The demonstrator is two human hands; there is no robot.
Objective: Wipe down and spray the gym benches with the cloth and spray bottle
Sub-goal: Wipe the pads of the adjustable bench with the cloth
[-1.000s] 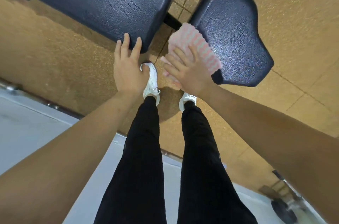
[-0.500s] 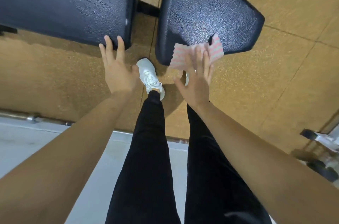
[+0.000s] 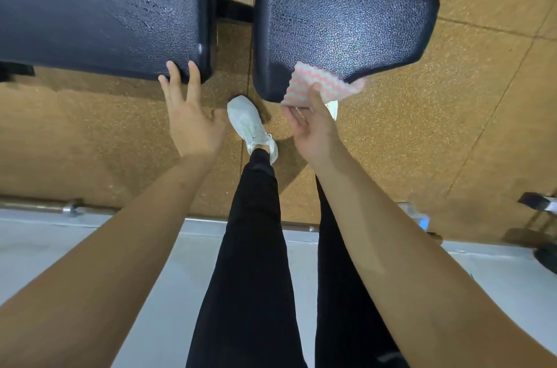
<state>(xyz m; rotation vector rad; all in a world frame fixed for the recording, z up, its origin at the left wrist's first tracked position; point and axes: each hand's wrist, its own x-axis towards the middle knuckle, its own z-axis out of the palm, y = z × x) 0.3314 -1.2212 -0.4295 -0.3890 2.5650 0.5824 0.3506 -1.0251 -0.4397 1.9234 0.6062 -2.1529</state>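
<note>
Two black padded parts of a gym bench fill the top of the head view: the long back pad [image 3: 102,5] on the left and the seat pad [image 3: 340,14] on the right. My right hand [image 3: 316,129] grips a pink and white striped cloth [image 3: 319,87] at the near edge of the seat pad. My left hand [image 3: 193,117] is spread, with two fingertips resting on the near corner of the back pad. The pads look wet and shiny. No spray bottle is in sight.
My legs in black trousers and white shoes [image 3: 250,123] stand on the tan speckled floor between the hands. A metal strip [image 3: 69,207] borders a pale floor behind me. Dark gym equipment [image 3: 539,201] sits at the right edge.
My right hand has dragged the cloth across the seat pad toward me, from the pad's left side to its near edge. The left hand has stayed on the back pad's corner.
</note>
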